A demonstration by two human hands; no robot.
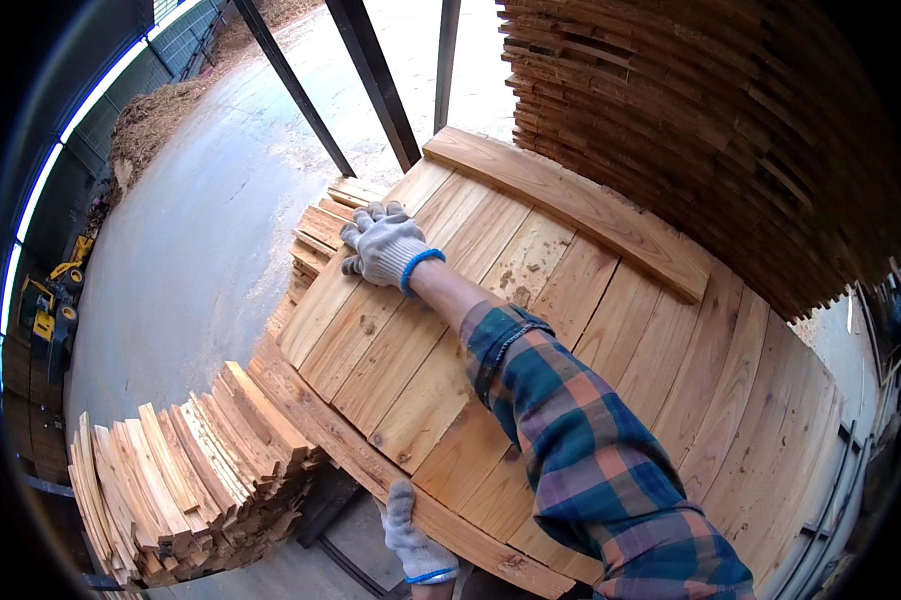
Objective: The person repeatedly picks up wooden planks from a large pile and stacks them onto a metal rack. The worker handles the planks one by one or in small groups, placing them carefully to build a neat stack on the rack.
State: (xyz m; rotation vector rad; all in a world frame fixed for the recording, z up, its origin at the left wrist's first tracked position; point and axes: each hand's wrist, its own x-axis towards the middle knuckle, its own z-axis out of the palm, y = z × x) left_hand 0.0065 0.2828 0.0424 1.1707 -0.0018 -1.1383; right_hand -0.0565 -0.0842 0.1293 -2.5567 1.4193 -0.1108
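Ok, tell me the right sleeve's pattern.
The right sleeve is plaid, best seen in the head view.

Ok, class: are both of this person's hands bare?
No: the right hand, spread on the boards, and the left hand, at their near edge, both wear pale, blue-edged gloves.

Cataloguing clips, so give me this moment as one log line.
right hand: spread on boards | left hand: touching edge plank, grip unclear | upper plank: lying across boards

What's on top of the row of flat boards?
On the boards are one thick plank, lying across them, the gloved right hand, and some wood crumbs. The plaid sleeve covers part, so I can't see what's beneath it.
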